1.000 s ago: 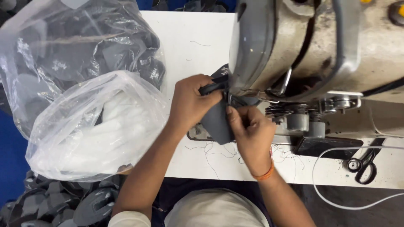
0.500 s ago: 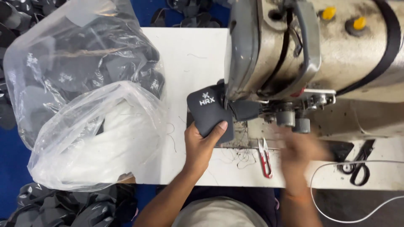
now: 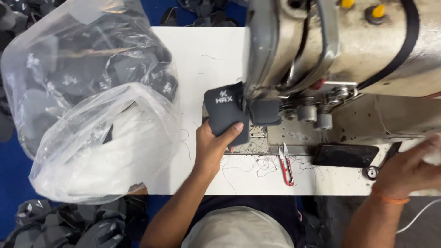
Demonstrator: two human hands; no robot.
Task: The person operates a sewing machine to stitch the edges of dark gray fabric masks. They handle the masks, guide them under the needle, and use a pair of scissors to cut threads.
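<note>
The left hand (image 3: pixel 212 146) pinches a dark grey fabric piece (image 3: pixel 227 112) with a small white logo, held under the sewing machine (image 3: pixel 340 50). At far left sit two clear plastic bags (image 3: pixel 98 142), one of white pieces, one of dark. The right hand (image 3: pixel 409 170), near right, is blurred; its grip can't be told.

Both forearms are bare — an orange thread band (image 3: pixel 390 198) circles the right wrist, light shirt below.

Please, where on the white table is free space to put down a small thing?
Free: white table between plastic bags and sewing machine, above the dark fabric piece. Crowded: the front edge near the left hand, with loose threads, red snips, black phone.
</note>
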